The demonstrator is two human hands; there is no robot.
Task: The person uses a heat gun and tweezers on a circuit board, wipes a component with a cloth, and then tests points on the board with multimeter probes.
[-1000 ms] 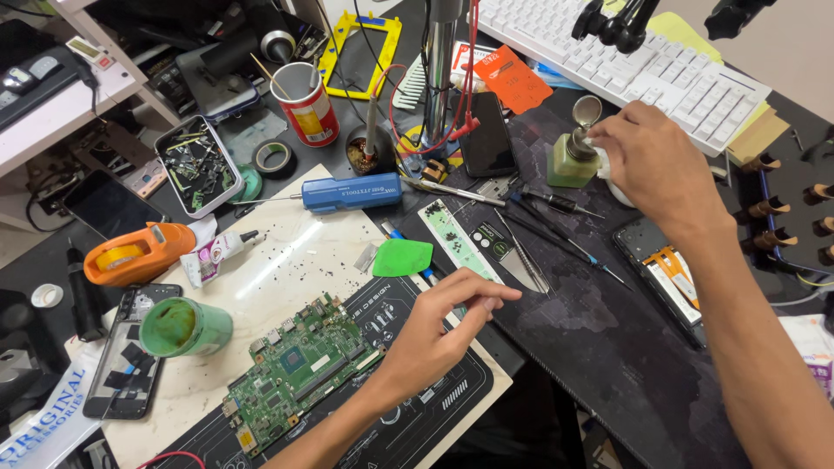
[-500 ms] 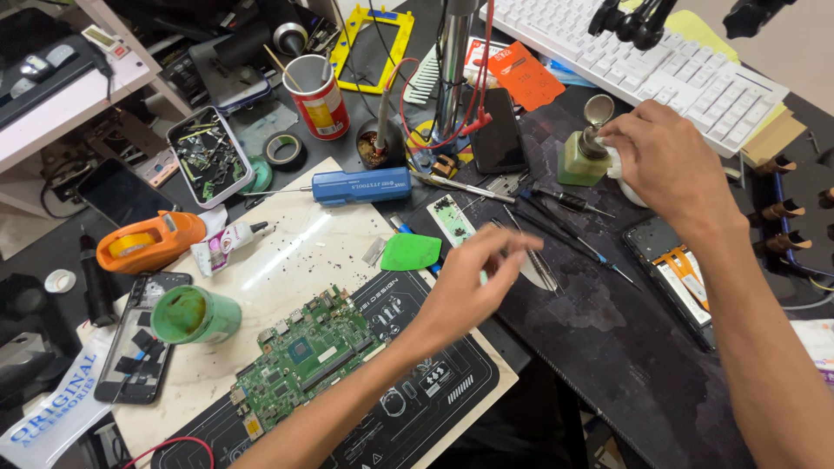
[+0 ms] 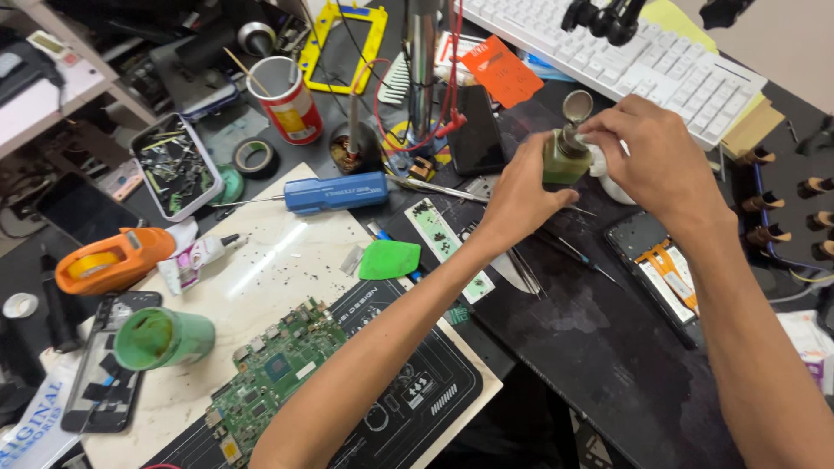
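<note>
Both hands on a small green bottle at the back of a cluttered repair bench.

Left hand (image 3: pixel 519 193) wrapped around the green bottle (image 3: pixel 563 161), fingers closed on its body; right hand (image 3: pixel 647 158) pinched shut at the bottle's neck, beside its round metal cap (image 3: pixel 577 106), which stands tilted open. Bottle held upright over the dark mat (image 3: pixel 591 339), just in front of the white keyboard (image 3: pixel 643 61); contents not discernible. Further left: red can (image 3: pixel 291 106) with a thin stick poking out, rectangular tin tray (image 3: pixel 172 165) full of small dark metal parts, green cup (image 3: pixel 163 339) lying on its side, inside smeared green. Nearby on the white board (image 3: pixel 269 260): blue screwdriver handle (image 3: pixel 334 192), green pick (image 3: pixel 389 260), green circuit board (image 3: pixel 274 378), orange tape dispenser (image 3: pixel 109 259).
</note>
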